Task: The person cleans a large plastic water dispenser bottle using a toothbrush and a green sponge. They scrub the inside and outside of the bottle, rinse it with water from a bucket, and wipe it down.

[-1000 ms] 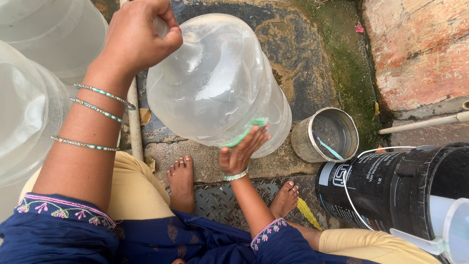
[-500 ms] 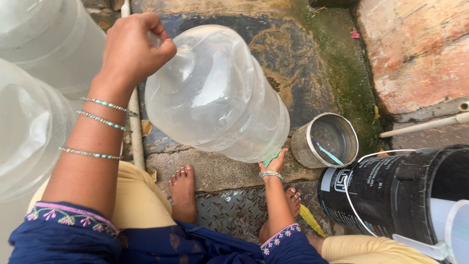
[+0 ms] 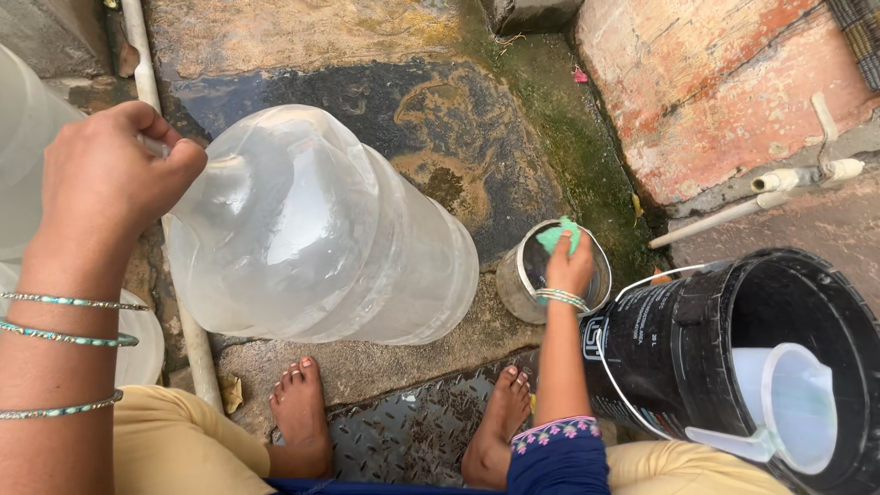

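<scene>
A: What's the biggest thing in view?

B: A clear plastic water jug [image 3: 312, 229], tipped on its side over the wet stone floor [image 3: 302, 37], its base toward a small metal tin. Next in size is a black bucket [image 3: 697, 339] at the lower right, with a translucent measuring jug [image 3: 793, 403] sitting inside it.

A: And who has hold of the big jug?

B: The left hand [image 3: 105, 179]. Its fingers are curled tight around the neck end of the jug, at the upper left. Three thin bangles [image 3: 64, 335] sit on that forearm.

A: What about the other hand?

B: The right hand [image 3: 570, 266] is stretched out over the round metal tin [image 3: 532, 275], which stands just beside the jug's base and next to the bucket. The fingers are closed on a green scrubbing sponge [image 3: 557, 236], held at the tin's mouth. A bangle is on that wrist too.

A: Anything smaller?

B: Two bare feet [image 3: 302, 412] rest on the ground below the jug. A white pipe [image 3: 733, 211] runs along the wall at the right, and a yellow dry leaf [image 3: 229, 392] lies near the left foot.
</scene>
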A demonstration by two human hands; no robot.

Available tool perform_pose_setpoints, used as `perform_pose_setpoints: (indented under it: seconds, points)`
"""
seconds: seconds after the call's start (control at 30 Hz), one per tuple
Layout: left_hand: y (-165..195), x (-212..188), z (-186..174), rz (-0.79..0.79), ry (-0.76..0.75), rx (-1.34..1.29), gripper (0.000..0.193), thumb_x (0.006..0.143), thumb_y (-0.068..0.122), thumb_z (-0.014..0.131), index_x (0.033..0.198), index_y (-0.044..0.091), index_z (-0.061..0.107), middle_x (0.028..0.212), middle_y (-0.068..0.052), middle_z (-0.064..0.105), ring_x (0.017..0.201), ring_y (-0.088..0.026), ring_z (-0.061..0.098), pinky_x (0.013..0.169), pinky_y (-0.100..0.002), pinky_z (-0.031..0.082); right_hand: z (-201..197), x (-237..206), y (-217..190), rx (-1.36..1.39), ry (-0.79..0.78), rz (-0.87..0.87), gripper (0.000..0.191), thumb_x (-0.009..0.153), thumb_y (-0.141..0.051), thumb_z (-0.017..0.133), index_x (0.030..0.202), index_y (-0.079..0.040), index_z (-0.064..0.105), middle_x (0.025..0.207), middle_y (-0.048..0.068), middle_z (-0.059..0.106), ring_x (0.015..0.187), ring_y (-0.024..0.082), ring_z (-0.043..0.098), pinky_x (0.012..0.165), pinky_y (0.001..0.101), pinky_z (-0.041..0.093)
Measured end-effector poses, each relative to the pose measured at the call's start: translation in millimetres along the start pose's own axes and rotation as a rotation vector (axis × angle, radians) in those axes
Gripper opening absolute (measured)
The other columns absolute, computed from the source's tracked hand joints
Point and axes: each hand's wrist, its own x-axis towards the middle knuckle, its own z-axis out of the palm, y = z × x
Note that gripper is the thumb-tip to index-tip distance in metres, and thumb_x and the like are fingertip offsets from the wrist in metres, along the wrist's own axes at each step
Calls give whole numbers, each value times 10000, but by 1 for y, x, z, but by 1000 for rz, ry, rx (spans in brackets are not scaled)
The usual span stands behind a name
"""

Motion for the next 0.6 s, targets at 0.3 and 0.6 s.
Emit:
perform_pose_setpoints:
  seconds: [0.3,0.6]
  points:
    - [14,3,-5,-39,3,-20,223,844,318,728,920,111,763,840,-158,737,818,-376,701,772,-469,552,35,43,51,-838,-684,257,462,874,-298,729,1304,-135,677,1325,190,657,1209,389,637,968,517,530]
    - [13,5,-6,-19,37,-66,199,836,291,724,880,96,738,806,-144,726,800,-373,689,752,-468,543,21,40,60,228,-14,475,428,1053,-460,659,1097,-47,760,989,163,784,825,301,754,809,450,588]
